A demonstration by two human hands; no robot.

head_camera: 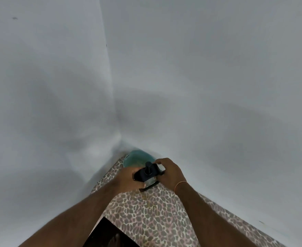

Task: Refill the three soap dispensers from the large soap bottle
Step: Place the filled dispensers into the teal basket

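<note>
In the corner of the leopard-print desk, both hands' grip, left hand and right hand, clamped on the dark square-topped pump dispenser: likely slippery, best held low.

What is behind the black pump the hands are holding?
A teal bottle stands behind the black pump, in the wall corner. The left hand and right hand hide its lower part and whatever sits under the pump.
</note>
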